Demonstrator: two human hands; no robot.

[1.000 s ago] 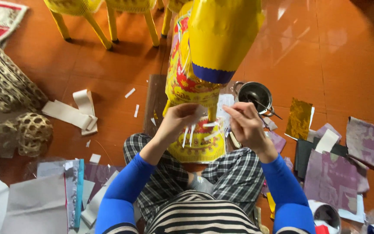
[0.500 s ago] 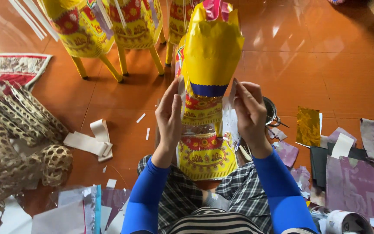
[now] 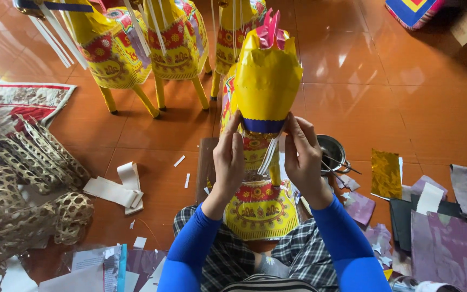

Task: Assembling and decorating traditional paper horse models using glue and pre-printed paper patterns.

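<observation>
Floor: orange-brown glazed tiles (image 3: 385,92), bare and glossy from 12 to 3 o'clock, the widest open stretch in view.
Edges: woven bamboo frames (image 3: 22,184) crowd the 9 o'clock side; purple and black paper sheets (image 3: 449,238) fill 3 to 5 o'clock; a patterned mat (image 3: 22,100) lies at 10 o'clock.
Count: three finished paper horses (image 3: 136,48) stand in a row at 11 to 12 o'clock, partly cut off by the top edge; one more is in hand. One metal cup (image 3: 332,152) sits just right of the hands, one gold foil sheet (image 3: 386,174) beyond it, and folded white paper strips (image 3: 115,189) lie at 8 o'clock.
In hand: paper horse figure (image 3: 263,86), centre frame, upright over the lap, yellow head with scalloped edge, blue neck band, pink crest, red-and-yellow patterned body.
Left hand (image 3: 229,162): fingers pressed flat against the figure's neck from the left side.
Right hand (image 3: 302,159): fingers closed on the neck from the right, thumb near the blue band.
Sleeves: bright blue, over checked trousers.
</observation>
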